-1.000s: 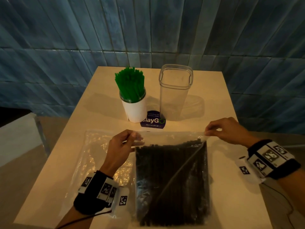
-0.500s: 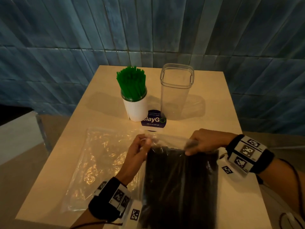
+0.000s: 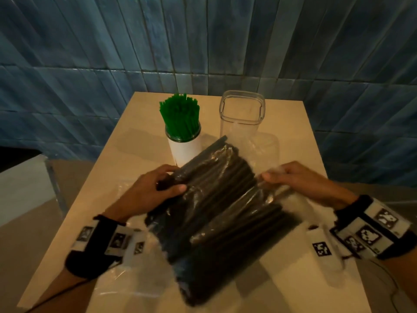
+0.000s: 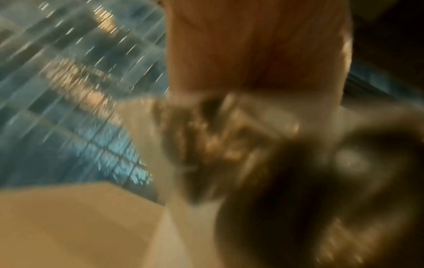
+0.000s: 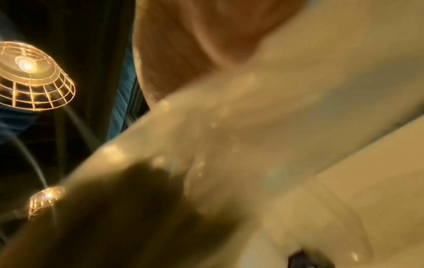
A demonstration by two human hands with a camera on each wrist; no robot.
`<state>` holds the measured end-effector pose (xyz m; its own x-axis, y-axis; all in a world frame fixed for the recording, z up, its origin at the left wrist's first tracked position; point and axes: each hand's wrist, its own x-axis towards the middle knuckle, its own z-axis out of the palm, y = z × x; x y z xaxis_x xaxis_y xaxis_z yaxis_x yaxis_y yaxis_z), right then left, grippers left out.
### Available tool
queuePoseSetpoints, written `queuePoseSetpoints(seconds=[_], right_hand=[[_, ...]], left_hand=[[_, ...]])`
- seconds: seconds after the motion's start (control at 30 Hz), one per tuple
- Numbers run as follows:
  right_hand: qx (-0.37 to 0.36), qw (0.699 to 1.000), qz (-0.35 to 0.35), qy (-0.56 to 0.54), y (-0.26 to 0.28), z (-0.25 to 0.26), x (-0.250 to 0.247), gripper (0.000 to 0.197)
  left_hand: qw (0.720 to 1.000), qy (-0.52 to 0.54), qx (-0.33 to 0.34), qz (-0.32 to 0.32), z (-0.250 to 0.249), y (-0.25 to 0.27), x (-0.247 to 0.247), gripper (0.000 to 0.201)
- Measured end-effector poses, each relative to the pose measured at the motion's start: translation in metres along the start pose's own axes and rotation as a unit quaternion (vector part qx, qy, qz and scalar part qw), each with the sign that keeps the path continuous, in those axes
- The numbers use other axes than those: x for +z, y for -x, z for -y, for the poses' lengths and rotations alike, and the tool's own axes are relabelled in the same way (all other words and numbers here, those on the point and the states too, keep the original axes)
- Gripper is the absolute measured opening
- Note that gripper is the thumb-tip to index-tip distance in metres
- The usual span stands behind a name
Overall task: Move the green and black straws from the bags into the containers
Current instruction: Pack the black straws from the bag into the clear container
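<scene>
A clear bag of black straws (image 3: 222, 199) is lifted off the table and tilted, its top toward the back right. My left hand (image 3: 167, 182) grips the bundle's upper left side, thumb over the straws. My right hand (image 3: 277, 177) pinches the clear plastic edge of the bag at its upper right. Green straws (image 3: 180, 117) stand upright in a white round container (image 3: 186, 150) at the back. Beside it stands an empty clear square container (image 3: 241, 114). Both wrist views are blurred, showing only palm, plastic and dark straws.
A flat empty clear bag (image 3: 126, 195) lies on the beige table (image 3: 293, 141) under my left arm. A blue tiled wall (image 3: 203, 41) rises right behind the table. A white block (image 3: 22, 184) stands left of the table.
The bag of black straws has been lifted from the table and tilted toward the clear container. My left hand moved from the bag's edge to grip the bundle; my right hand moved right.
</scene>
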<state>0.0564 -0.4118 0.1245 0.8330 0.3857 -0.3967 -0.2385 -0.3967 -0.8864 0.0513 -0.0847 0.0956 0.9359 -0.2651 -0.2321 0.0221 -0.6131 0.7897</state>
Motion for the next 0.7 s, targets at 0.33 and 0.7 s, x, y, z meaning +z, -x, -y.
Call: queuePoseSetpoints(seconds=[0.33,0.7], right_hand=[[0.101,0.988,-0.026,-0.115,-0.035,-0.054,0.093,0.018],[0.169,0.913,-0.094,-0.36,-0.031,-0.066,0.091,0.028]], left_hand=[[0.983,-0.074,-0.092,-0.138,0.034,-0.006,0.051,0.068],[0.984,-0.094,-0.148,-0.009,-0.015,0.003,0.157,0.118]])
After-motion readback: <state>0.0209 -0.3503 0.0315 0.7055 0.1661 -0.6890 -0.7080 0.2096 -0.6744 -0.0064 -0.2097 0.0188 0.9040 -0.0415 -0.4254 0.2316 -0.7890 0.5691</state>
